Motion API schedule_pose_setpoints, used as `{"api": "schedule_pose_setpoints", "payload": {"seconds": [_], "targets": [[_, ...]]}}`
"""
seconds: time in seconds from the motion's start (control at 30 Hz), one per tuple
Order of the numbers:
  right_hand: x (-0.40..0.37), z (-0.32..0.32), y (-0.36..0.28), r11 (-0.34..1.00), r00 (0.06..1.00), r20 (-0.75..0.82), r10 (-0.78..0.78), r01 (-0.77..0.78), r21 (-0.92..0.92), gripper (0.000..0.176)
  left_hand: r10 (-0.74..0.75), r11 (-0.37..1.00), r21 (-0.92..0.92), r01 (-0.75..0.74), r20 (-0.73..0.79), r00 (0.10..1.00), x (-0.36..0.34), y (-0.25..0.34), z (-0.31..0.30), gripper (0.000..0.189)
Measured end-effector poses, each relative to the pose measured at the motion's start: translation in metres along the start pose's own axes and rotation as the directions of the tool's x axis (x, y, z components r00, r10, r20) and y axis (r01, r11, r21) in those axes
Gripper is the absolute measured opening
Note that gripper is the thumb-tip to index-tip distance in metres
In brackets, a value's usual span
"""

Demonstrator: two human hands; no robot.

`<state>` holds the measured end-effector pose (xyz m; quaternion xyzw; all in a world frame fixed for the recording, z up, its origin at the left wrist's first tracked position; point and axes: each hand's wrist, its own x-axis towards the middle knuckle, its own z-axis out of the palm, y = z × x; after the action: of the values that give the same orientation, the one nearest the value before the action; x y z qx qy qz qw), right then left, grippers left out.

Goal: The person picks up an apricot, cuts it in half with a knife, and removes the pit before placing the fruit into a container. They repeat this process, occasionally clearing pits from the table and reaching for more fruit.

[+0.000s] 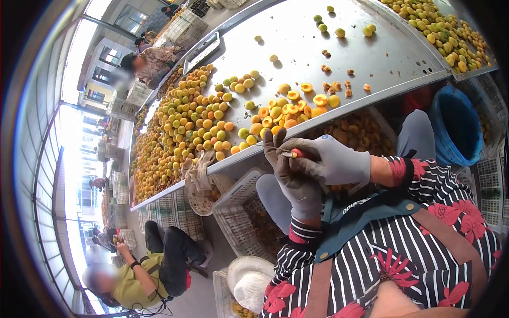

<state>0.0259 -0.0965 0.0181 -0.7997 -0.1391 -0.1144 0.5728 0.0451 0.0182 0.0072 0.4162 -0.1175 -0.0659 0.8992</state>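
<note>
My left hand [297, 185], in a grey glove with a dark, stained palm, is raised near the table's front edge. Its fingers are stretched upward and apart, and I see nothing held in them. My right hand [334, 161], gloved the same way, is closed on a small red-handled knife [298, 153] with a yellow handle end; its blade is mostly hidden. The right fingertips touch the left hand's fingers. Just beyond both hands, halved apricots [291, 108] and whole apricots lie in a pile on the metal table [297, 58].
A large heap of apricots [185, 116] covers the table's left side. Beneath the edge are a crate of apricot halves [360, 132] and a plastic crate [238, 206]. A blue bucket [457, 124] stands right. A straw hat [249, 281] and a seated person [143, 275] are at lower left.
</note>
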Motion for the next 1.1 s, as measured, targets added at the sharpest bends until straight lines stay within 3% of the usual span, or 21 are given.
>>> {"api": "schedule_pose_setpoints", "payload": {"seconds": [0.1, 0.13, 0.17, 0.2, 0.27, 0.3, 0.33, 0.37, 0.4, 0.43, 0.47, 0.53, 0.6, 0.73, 0.8, 0.83, 0.93, 1.1], "targets": [[0.003, -0.001, -0.004, 0.990, 0.996, 0.065, 0.063, -0.071, 0.126, 0.036, 0.116, 0.981, 0.168, -0.101, -0.083, 0.990, 0.005, -0.014, -0.011, 0.062], [0.000, -0.003, -0.007, 0.959, 0.994, 0.035, 0.099, -0.105, 0.262, 0.035, 0.121, 0.980, 0.168, -0.104, -0.090, 0.989, 0.007, -0.016, -0.018, 0.062], [-0.004, -0.006, -0.010, 0.909, 0.990, 0.012, 0.144, -0.137, 0.394, 0.034, 0.108, 0.964, 0.244, -0.108, 0.013, 0.994, 0.009, -0.018, -0.025, 0.062], [-0.005, -0.011, -0.011, 0.905, 0.984, 0.033, 0.176, -0.174, 0.389, 0.033, 0.083, 0.941, 0.317, -0.116, 0.115, 0.990, 0.009, -0.017, -0.028, 0.063], [-0.003, -0.022, -0.009, 0.882, 0.976, 0.078, 0.205, -0.218, 0.418, 0.034, -0.001, 0.925, 0.375, -0.054, 0.145, 0.989, 0.004, -0.005, -0.032, 0.056], [-0.003, -0.025, 0.001, 0.932, 0.992, 0.007, 0.128, -0.122, 0.342, 0.030, -0.140, 0.914, 0.399, 0.081, 0.123, 0.982, 0.001, -0.001, -0.036, 0.051], [-0.006, -0.026, 0.008, 0.933, 0.992, 0.003, 0.127, -0.120, 0.339, 0.030, -0.275, 0.883, 0.419, 0.211, 0.099, 0.956, 0.000, 0.002, -0.036, 0.047], [-0.008, -0.027, 0.014, 0.971, 0.998, -0.042, 0.049, -0.038, 0.237, 0.030, -0.278, 0.918, 0.320, 0.236, 0.093, 0.956, 0.000, 0.000, -0.036, 0.040], [-0.007, -0.027, 0.012, 0.990, 0.996, -0.078, -0.033, 0.043, 0.131, 0.030, -0.276, 0.918, 0.321, 0.234, 0.092, 0.957, -0.003, -0.002, -0.031, 0.040], [-0.013, -0.027, 0.004, 0.960, 0.989, -0.041, 0.143, -0.129, 0.250, 0.033, -0.194, 0.944, 0.288, 0.159, 0.097, 0.976, -0.005, -0.005, -0.022, 0.041], [-0.012, -0.023, 0.004, 0.960, 0.990, -0.042, 0.131, -0.117, 0.254, 0.033, -0.105, 0.963, 0.259, 0.075, 0.102, 0.989, -0.005, -0.008, -0.015, 0.041], [-0.012, -0.015, 0.013, 1.000, 0.966, -0.258, -0.024, 0.023, -0.007, 0.035, -0.017, 0.945, 0.326, -0.012, 0.086, 0.996, -0.011, -0.014, -0.008, 0.040], [-0.012, -0.016, 0.015, 0.999, 0.971, -0.241, -0.003, -0.008, -0.047, 0.030, -0.088, 0.950, 0.305, 0.062, 0.070, 0.994, -0.012, -0.008, -0.013, 0.041], [-0.014, -0.020, 0.007, 0.977, 0.975, -0.135, -0.176, 0.156, -0.147, 0.027, -0.168, 0.926, 0.363, 0.107, 0.141, 0.976, -0.015, 0.008, -0.009, 0.045], [-0.015, -0.021, 0.001, 0.989, 0.979, -0.137, -0.149, 0.145, -0.040, 0.029, -0.198, 0.915, 0.374, 0.150, 0.091, 0.976, -0.018, 0.002, -0.015, 0.050], [-0.013, -0.021, 0.006, 0.980, 0.972, -0.121, -0.200, 0.197, -0.043, 0.033, -0.121, 0.920, 0.388, 0.052, 0.155, 0.981, -0.019, 0.000, -0.017, 0.053], [-0.015, -0.025, 0.002, 0.971, 0.976, -0.042, -0.214, 0.208, -0.116, 0.036, -0.130, 0.944, 0.314, 0.099, 0.078, 0.988, -0.019, 0.002, 0.001, 0.052], [-0.018, -0.024, 0.004, 0.979, 0.975, -0.089, -0.204, 0.203, -0.023, 0.037, -0.241, 0.909, 0.363, 0.207, 0.051, 0.969, -0.019, 0.005, -0.007, 0.034]]}}
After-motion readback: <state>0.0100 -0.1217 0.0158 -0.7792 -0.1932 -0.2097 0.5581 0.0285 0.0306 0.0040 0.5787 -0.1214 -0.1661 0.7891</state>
